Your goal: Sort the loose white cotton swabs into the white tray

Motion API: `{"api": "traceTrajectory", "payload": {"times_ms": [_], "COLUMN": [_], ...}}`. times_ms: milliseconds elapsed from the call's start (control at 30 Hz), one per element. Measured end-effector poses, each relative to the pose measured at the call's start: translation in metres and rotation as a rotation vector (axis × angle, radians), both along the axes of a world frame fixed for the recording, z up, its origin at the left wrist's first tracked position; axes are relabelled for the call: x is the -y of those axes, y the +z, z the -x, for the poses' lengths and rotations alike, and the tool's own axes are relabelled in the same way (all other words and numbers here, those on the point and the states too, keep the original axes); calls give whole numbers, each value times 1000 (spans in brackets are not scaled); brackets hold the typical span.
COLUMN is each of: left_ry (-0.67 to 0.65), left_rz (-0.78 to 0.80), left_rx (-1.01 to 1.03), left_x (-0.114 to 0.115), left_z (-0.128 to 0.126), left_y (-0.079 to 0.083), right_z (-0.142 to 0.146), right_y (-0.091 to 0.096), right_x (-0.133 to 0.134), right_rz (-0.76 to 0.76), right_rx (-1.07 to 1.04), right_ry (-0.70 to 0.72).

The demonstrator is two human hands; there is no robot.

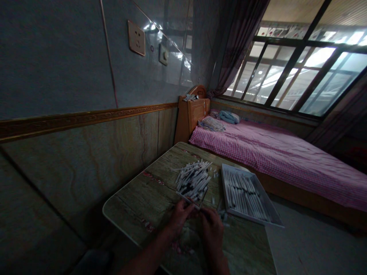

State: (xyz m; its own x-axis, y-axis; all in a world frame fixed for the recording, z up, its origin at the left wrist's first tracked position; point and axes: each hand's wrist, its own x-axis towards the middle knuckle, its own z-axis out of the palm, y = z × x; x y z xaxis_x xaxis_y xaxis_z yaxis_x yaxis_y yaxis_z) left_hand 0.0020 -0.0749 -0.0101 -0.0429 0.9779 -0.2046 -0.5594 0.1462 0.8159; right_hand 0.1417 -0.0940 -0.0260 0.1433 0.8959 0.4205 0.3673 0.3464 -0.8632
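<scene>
My left hand (181,214) is closed, pinching a slim white pen-like stick (186,199) that slants across my fingertips. Close by on the right, my right hand (212,226) has its fingers curled together near the stick's lower end; what they grip is too dark to make out. Just beyond both hands lies a loose pile of white pen-like sticks (195,177), some with black parts. To the right, a shallow white tray (271,208) holds similar sticks (241,191) laid side by side in rows. Small pale pieces (215,173) are scattered between pile and tray.
All this rests on a wood-patterned table (137,208) with rounded corners. More small translucent pieces (223,215) lie by the tray's near corner. Past the table stands a bed (258,149) with a pink checked sheet. A tiled wall (129,141) runs along the left.
</scene>
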Motion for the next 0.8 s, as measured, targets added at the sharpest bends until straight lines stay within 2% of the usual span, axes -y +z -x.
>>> {"api": "traceTrajectory", "payload": {"times_ms": [200, 367, 533, 633, 800], "left_ry": [-22, -41, -17, -11, -34], "left_rz": [-30, -53, -68, -96, -158], "left_rx": [-38, -106, -124, -161, -223], "left_x": [0, 1, 4, 6, 6], "left_z": [0, 0, 0, 0, -1], "left_y": [-4, -3, 4, 8, 5], "right_z": [1, 0, 1, 0, -7], "right_y": [-6, -3, -4, -17, -52], "right_x": [-2, -1, 1, 0, -7], "right_rz": [104, 108, 109, 15, -337], "right_rx": [-97, -105, 25, 222, 607], "right_ry": [-31, -44, -21, -35, -115]}}
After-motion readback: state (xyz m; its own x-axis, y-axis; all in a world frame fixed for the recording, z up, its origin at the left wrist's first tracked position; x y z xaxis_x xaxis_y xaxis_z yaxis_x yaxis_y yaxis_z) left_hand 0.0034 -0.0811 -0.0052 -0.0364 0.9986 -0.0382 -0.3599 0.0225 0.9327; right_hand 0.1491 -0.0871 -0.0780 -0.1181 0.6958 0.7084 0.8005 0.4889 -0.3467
